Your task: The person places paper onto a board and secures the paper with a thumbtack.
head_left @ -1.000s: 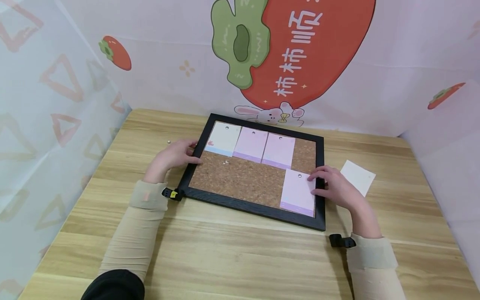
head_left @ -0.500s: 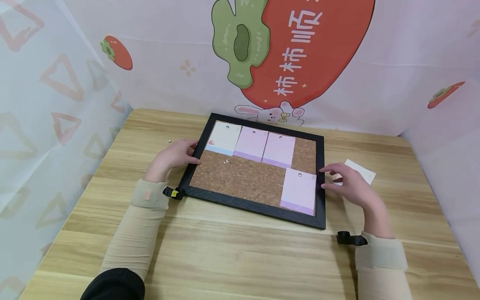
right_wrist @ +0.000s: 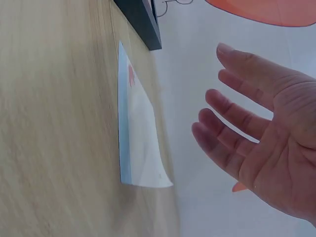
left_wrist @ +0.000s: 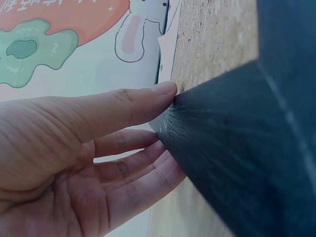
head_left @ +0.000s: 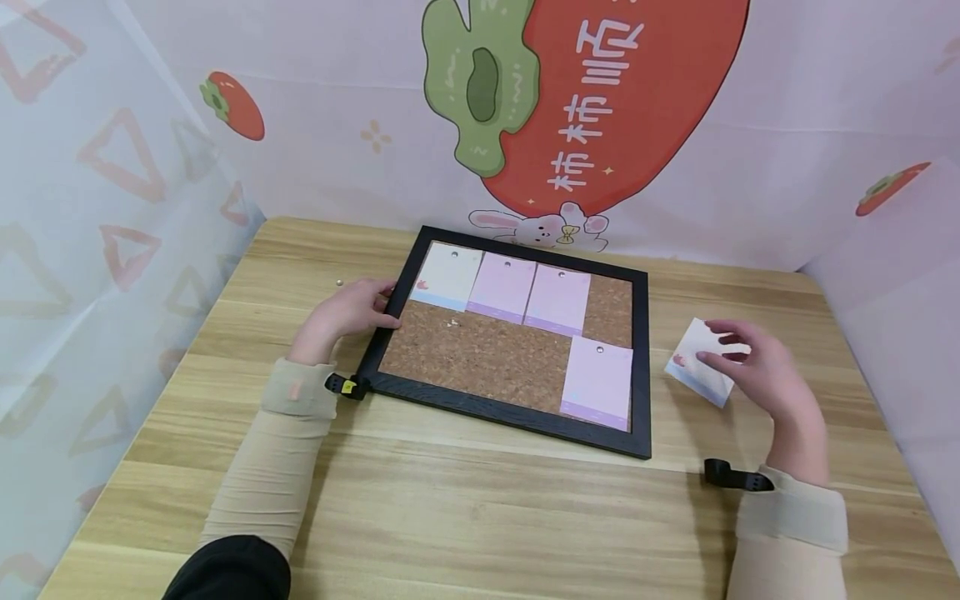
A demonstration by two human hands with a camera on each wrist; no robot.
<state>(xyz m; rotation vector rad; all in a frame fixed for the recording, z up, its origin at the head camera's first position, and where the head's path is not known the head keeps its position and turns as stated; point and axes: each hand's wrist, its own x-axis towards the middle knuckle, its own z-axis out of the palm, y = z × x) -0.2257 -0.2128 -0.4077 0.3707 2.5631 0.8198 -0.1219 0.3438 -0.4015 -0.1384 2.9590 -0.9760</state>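
My left hand [head_left: 345, 317] holds the left side of a black-framed corkboard [head_left: 480, 354]. In the left wrist view its thumb lies over the frame edge and the fingers touch the outer side. A white card [head_left: 444, 277] and two lilac cards [head_left: 501, 287] are pinned in a row at the top; another lilac card [head_left: 597, 383] is pinned at lower right. Right of the board lies a loose white card [head_left: 696, 379] with a blue band and a small red picture. My right hand [head_left: 772, 375] hovers over it, fingers loosely bent and apart from it in the right wrist view.
A small round tack [head_left: 340, 282] lies on the wooden table [head_left: 480, 517] beyond my left hand. Tiny shiny bits [head_left: 453, 323] rest on the cork. A printed backdrop [head_left: 337, 100] rises behind the table.
My right hand has left the board's right edge and moved right, over the loose card. That card now shows its blue band and red picture. The left hand stays put.
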